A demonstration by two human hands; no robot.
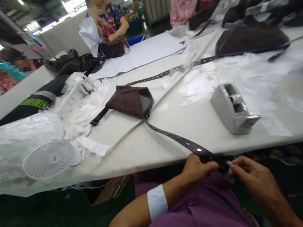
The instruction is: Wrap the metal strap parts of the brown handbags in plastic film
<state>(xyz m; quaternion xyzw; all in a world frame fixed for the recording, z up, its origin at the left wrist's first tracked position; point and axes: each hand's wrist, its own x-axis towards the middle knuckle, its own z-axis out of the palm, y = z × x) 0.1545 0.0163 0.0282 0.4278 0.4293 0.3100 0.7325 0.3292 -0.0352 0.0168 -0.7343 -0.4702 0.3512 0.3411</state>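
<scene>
A dark brown bag (131, 100) lies on the white table (156, 143), and its long dark strap (178, 140) with holes runs off the near edge to me. My left hand (198, 167) pinches the strap just below the table edge. My right hand (248, 173) grips the strap's end right beside it, fingers closed on a small clear bit of wrapping there. Both hands are over my lap in a purple shirt.
A grey tape dispenser (233, 109) stands at the near right. A small white fan (48, 159) and clear plastic (8, 146) lie at the left, with white paper scraps (82, 105) mid-table. More dark bags (251, 39) lie farther back. Other people work across the table.
</scene>
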